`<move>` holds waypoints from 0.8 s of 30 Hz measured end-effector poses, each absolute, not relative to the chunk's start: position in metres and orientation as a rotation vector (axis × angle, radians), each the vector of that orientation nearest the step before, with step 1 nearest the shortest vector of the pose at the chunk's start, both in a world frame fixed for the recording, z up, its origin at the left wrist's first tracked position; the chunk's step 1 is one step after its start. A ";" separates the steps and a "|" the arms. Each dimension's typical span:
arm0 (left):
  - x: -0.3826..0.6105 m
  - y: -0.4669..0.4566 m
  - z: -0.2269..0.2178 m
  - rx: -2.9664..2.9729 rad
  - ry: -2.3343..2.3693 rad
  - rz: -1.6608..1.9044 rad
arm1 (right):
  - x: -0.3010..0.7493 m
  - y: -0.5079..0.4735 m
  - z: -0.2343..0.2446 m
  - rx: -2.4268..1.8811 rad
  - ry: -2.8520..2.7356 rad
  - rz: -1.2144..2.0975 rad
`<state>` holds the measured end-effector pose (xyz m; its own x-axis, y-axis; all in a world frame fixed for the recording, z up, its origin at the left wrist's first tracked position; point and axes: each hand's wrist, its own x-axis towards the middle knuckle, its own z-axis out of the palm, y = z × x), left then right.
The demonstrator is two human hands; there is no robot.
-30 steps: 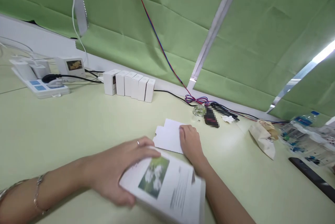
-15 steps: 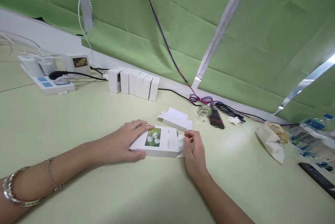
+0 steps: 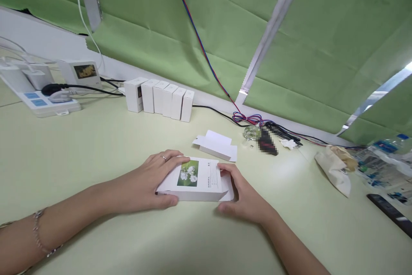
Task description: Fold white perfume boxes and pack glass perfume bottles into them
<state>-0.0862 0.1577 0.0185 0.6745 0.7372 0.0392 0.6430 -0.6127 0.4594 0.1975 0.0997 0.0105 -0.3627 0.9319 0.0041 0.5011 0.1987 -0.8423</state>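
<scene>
A flat white cardboard box point(image 3: 205, 178) with a photo of white flowers lies on the table, its right end standing open with a flap out. My left hand point(image 3: 149, 180) grips its left end, fingers over the far edge and thumb along the near side. At the open end, my right hand point(image 3: 243, 193) is curved around the flap, fingertips on the far right corner and thumb by the near corner. Its palm hides part of the flap. Just beyond the box sits a folded white card piece point(image 3: 215, 145), touched by neither hand.
Several small white boxes point(image 3: 158, 97) stand in a row at the back. A power strip point(image 3: 48, 103) with plugs is at the left. Bundled wires point(image 3: 247, 118) lie near the green curtain point(image 3: 225, 22). To the right are a cloth pouch point(image 3: 333, 170) and a dark phone-like slab point(image 3: 391, 213).
My right hand has shifted from pinching at the end flap to spanning the box's right end, thumb now at the near side. The left hand keeps its hold. The view has moved slightly.
</scene>
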 end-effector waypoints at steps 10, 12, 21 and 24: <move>-0.084 0.157 0.023 2.483 1.094 0.256 | 0.199 0.101 0.010 -1.319 -1.983 0.988; -0.083 0.156 0.024 2.481 1.092 0.247 | 0.198 0.101 0.010 -1.341 -1.967 0.956; -0.083 0.154 0.022 2.511 1.084 0.285 | 0.191 0.100 0.008 -1.449 -1.891 0.803; -0.081 0.153 0.021 2.508 1.125 0.323 | 0.188 0.100 0.007 -1.486 -1.822 0.795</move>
